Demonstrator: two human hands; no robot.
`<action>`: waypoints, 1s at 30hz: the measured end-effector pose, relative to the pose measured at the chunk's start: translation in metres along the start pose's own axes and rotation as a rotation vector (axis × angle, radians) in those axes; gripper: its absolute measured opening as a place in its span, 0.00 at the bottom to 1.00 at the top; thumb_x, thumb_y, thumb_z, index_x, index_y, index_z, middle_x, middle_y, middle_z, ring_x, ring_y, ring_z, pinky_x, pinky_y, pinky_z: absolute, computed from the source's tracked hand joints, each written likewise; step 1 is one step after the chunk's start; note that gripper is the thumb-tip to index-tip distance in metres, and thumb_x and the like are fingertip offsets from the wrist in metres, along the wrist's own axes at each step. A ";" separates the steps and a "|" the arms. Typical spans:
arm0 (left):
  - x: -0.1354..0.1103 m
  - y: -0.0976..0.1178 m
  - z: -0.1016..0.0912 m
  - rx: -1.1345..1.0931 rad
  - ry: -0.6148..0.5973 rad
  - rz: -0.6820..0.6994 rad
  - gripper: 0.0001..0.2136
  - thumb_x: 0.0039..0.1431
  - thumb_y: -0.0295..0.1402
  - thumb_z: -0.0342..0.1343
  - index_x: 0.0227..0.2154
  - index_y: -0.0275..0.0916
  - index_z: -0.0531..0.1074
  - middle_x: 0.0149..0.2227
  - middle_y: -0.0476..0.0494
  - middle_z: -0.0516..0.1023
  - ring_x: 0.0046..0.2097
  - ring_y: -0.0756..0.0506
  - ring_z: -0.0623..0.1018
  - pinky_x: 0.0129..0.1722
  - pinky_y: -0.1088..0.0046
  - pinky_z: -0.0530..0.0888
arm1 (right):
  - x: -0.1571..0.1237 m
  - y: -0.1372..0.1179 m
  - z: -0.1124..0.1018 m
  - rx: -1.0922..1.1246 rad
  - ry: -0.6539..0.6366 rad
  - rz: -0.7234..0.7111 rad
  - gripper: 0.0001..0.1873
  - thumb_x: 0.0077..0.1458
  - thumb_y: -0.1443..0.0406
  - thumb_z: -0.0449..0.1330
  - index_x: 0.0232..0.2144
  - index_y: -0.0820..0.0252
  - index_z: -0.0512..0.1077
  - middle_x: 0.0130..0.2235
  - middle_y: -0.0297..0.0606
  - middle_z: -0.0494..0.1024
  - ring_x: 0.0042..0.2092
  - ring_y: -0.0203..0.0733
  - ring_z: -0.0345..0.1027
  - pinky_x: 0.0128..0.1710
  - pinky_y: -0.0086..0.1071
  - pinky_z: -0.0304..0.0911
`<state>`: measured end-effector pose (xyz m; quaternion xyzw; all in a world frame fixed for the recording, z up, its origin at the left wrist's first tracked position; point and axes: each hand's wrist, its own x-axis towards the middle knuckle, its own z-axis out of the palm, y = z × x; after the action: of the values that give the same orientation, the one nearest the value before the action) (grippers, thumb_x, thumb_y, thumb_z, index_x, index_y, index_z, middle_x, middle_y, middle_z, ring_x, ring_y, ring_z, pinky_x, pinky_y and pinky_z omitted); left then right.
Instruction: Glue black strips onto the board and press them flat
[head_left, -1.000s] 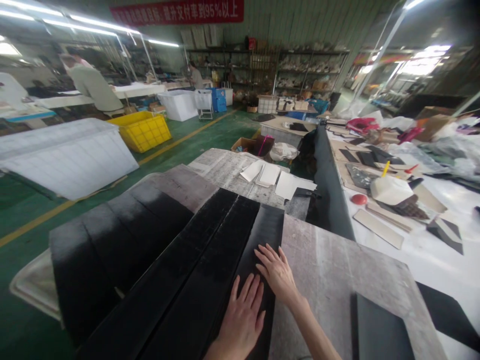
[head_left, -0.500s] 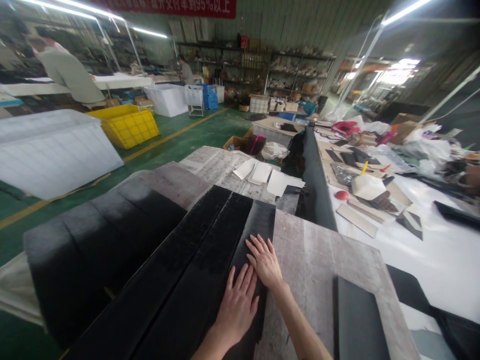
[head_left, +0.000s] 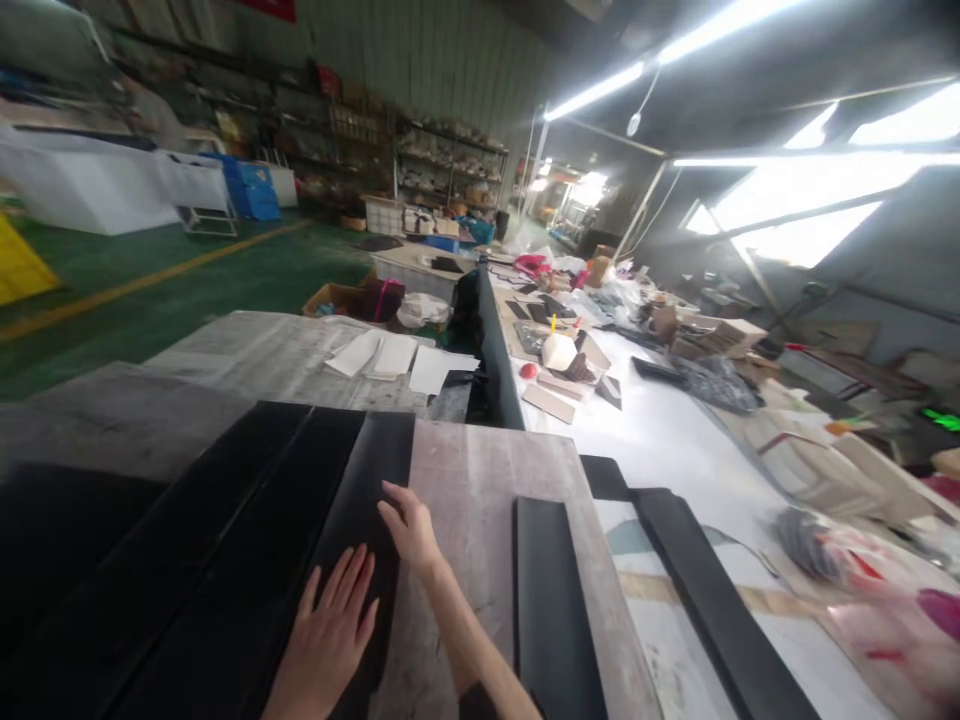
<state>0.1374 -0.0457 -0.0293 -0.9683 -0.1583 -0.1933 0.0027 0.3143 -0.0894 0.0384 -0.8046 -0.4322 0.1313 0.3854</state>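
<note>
My left hand lies flat, its fingers stretched out, on a long black strip of sheet material. My right hand is by the right edge of that strip; its fingers are slightly bent and apart, with nothing seen in them. Whether its fingertips touch the strip I cannot tell. Two more long black strips lie side by side to the left. On the same worn board, further right, rests a separate dark grey strip.
White cut pieces lie on the board beyond the strips. To the right a white-topped table carries another long black strip, scraps and plastic bags. A cardboard box and white bins stand further off.
My view has swung to the right, showing more of the white table. The right hand has moved from flat on the strip to its right edge, fingers now bent. The left hand stays flat.
</note>
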 end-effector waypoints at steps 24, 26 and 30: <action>0.001 -0.007 -0.001 0.122 -0.162 -0.005 0.25 0.66 0.42 0.41 0.62 0.37 0.61 0.66 0.40 0.57 0.66 0.39 0.60 0.64 0.51 0.57 | -0.190 0.136 -0.178 -0.399 0.256 0.760 0.18 0.52 0.58 0.59 0.43 0.60 0.73 0.40 0.52 0.82 0.42 0.61 0.77 0.37 0.46 0.70; 0.004 -0.007 -0.003 0.101 -0.187 -0.022 0.25 0.65 0.41 0.42 0.61 0.37 0.63 0.65 0.40 0.60 0.65 0.40 0.62 0.63 0.53 0.60 | -0.190 0.136 -0.180 -0.352 0.256 0.743 0.19 0.52 0.58 0.58 0.44 0.60 0.73 0.41 0.51 0.82 0.43 0.61 0.77 0.37 0.45 0.70; 0.011 -0.007 -0.010 0.017 -0.188 -0.062 0.23 0.65 0.40 0.42 0.58 0.38 0.67 0.63 0.38 0.65 0.63 0.40 0.67 0.62 0.55 0.63 | -0.192 0.136 -0.181 -0.256 0.298 0.686 0.19 0.52 0.57 0.56 0.44 0.59 0.74 0.42 0.48 0.82 0.44 0.56 0.78 0.39 0.41 0.70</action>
<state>0.1406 -0.0363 -0.0162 -0.9767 -0.1896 -0.1002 -0.0097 0.3806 -0.3787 0.0361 -0.9541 -0.0903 0.0796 0.2743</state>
